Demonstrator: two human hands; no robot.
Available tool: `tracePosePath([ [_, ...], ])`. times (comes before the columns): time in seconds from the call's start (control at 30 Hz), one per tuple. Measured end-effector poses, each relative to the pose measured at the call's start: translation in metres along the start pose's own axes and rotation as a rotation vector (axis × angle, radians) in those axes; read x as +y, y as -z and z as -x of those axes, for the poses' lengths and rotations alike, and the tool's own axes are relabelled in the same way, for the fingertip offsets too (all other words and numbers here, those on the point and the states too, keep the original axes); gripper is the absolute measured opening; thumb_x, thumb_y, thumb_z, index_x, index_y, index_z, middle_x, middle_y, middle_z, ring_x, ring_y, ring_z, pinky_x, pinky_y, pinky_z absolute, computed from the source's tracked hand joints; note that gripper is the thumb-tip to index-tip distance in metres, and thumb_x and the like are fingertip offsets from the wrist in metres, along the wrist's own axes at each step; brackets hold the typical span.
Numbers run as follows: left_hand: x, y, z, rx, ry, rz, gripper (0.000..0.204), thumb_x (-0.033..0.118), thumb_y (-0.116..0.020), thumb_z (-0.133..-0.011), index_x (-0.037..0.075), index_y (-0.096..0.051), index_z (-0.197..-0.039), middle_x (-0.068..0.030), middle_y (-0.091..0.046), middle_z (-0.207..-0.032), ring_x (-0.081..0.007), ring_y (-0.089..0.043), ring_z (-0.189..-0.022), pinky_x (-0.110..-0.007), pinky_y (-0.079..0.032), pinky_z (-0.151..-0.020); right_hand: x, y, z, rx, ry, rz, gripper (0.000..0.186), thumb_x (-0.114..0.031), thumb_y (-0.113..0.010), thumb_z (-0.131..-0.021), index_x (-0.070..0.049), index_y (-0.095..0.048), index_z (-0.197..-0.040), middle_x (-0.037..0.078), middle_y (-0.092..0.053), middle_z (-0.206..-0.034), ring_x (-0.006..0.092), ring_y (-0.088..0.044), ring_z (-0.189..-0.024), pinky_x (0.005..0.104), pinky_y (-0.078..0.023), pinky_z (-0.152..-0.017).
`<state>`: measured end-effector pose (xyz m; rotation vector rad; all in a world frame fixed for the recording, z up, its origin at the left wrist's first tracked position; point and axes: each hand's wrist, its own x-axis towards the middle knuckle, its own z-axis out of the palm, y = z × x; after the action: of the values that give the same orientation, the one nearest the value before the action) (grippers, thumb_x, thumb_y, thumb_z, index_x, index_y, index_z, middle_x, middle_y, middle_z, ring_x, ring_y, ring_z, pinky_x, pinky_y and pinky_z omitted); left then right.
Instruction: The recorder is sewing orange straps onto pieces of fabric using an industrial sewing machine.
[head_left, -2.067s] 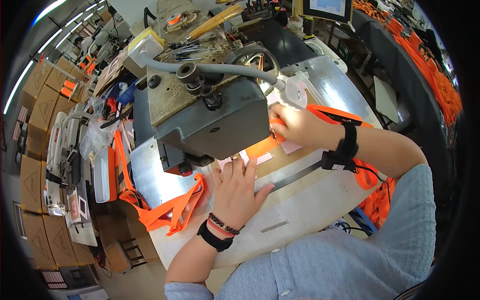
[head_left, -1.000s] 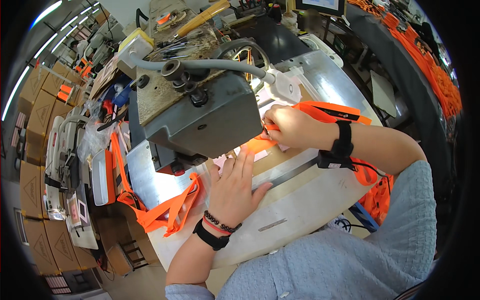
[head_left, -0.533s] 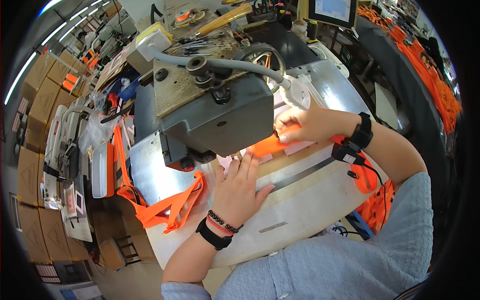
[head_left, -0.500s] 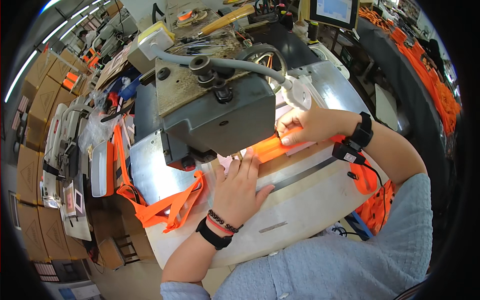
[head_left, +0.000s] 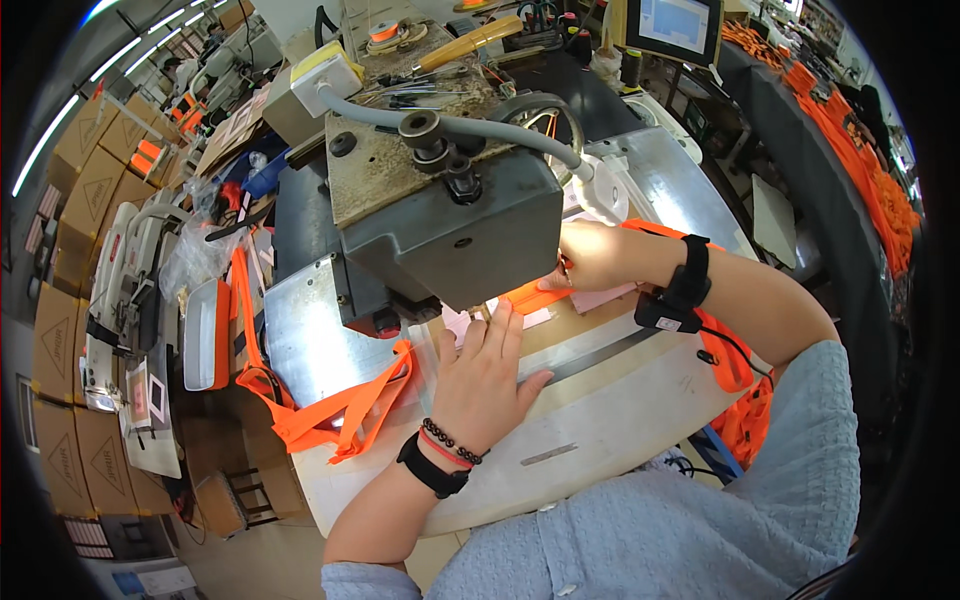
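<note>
A dark grey sewing-machine head (head_left: 450,250) overhangs a metal-topped work table (head_left: 300,320), with a white lamp (head_left: 600,195) on a grey flexible arm. Below it, an orange fabric strip (head_left: 523,294) lies across pale pink pieces and a tan board. My left hand (head_left: 485,370) lies flat and open, fingertips on the strip's left end. My right hand (head_left: 590,258) is closed on the strip beside the head's right corner, its fingertips partly hidden. A loose tangle of orange straps (head_left: 335,415) lies left of my left hand.
A wooden-handled tool (head_left: 465,42) and thin tools sit atop the machine. A screen (head_left: 667,25) stands behind. An orange-and-white tray (head_left: 205,335), more machines and cardboard boxes (head_left: 60,450) are at left; heaped orange straps (head_left: 870,190) lie on a dark-draped surface at right.
My right hand has shifted left along the strip, closer to and slightly behind the machine head's corner. My left hand stays in place. The view has shifted slightly.
</note>
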<state>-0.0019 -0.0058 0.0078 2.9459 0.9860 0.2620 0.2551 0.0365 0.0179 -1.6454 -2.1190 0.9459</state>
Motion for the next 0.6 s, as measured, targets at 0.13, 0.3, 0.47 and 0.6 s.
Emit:
tracePosePath([
  [0.13, -0.001, -0.002, 0.0, 0.007, -0.002, -0.003, 0.074, 0.052, -0.069, -0.089, 0.003, -0.051, -0.141, -0.0152, -0.051, -0.148, -0.0297, -0.052, -0.125, -0.051, -0.037, -0.101, -0.001, 0.0, -0.002, -0.034, -0.039, 0.01, 0.029, -0.028, -0.074, -0.088, -0.003, -0.066, -0.076, 0.011, -0.069, -0.077, 0.0247, -0.065, -0.072, 0.0406, -0.052, -0.068],
  [0.3, 0.002, 0.005, -0.002, -0.004, 0.024, -0.02, 0.075, 0.052, -0.071, -0.086, 0.005, -0.052, -0.141, -0.0195, -0.045, -0.152, -0.0323, -0.052, -0.119, -0.05, -0.036, -0.098, 0.006, -0.005, -0.011, -0.027, -0.016, 0.031, 0.03, -0.03, -0.077, -0.086, -0.004, -0.067, -0.075, 0.011, -0.069, -0.078, 0.0247, -0.065, -0.072, 0.0412, -0.052, -0.067],
  [0.47, 0.002, 0.007, -0.004, -0.013, 0.015, -0.014, 0.073, 0.051, -0.072, -0.086, 0.005, -0.054, -0.139, -0.0217, -0.046, -0.149, -0.0337, -0.051, -0.118, -0.05, -0.036, -0.098, 0.003, -0.004, -0.013, -0.059, -0.05, 0.039, 0.031, -0.031, -0.078, -0.084, -0.004, -0.067, -0.075, 0.012, -0.069, -0.083, 0.0258, -0.067, -0.076, 0.0411, -0.053, -0.068],
  [0.6, 0.003, 0.007, -0.003, 0.01, 0.009, -0.032, 0.071, 0.051, -0.072, -0.085, 0.005, -0.056, -0.137, -0.0215, -0.05, -0.143, -0.0332, -0.051, -0.115, -0.049, -0.035, -0.097, 0.0, -0.005, -0.013, -0.037, -0.041, 0.065, 0.032, -0.034, -0.079, -0.083, -0.004, -0.068, -0.076, 0.013, -0.069, -0.091, 0.027, -0.068, -0.082, 0.0413, -0.054, -0.07],
])
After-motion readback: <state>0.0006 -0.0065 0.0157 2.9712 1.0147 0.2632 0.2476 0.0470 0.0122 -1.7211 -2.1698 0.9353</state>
